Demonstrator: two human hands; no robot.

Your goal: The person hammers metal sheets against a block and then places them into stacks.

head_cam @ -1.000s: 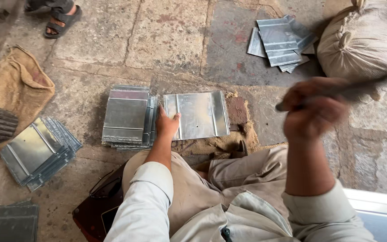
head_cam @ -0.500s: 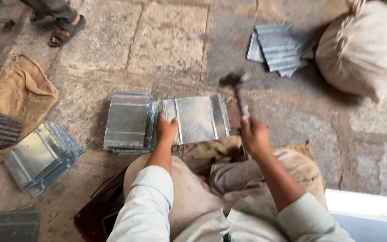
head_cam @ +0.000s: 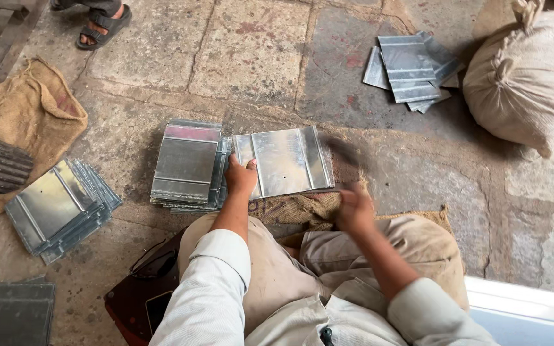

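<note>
So the stone floor (head_cam: 258,51) is still the whole workshop here, and the big sack (head_cam: 527,77) off to the right hasn't budged, same for the burlap cloth (head_cam: 30,109) on the left and someone else's sandalled foot (head_cam: 100,29) up top. The stacks of folded sheet metal are where they were too: one fanned stack (head_cam: 59,208) on the left, a tidy stack (head_cam: 187,163) just beside the work piece, and a loose pile (head_cam: 411,67) further up right. What's actually changed is the swing. A second ago the right hand was way up with the hammer raised, half a second ago it was coming down over the right edge of the sheet, and now the right hand (head_cam: 354,208) is low, clamped on the handle, with the hammer (head_cam: 347,154) just a dark blur right at the right edge of the metal sheet (head_cam: 286,161). Can't tell if the head is touching yet, too smeared. The left hand (head_cam: 242,176) has stayed put the whole time, fingers curled over the sheet's left fold, pinning it flat on the bit of sacking (head_cam: 302,208) in front of the knees. So I'd read it as a blow landing on that right seam.
</note>
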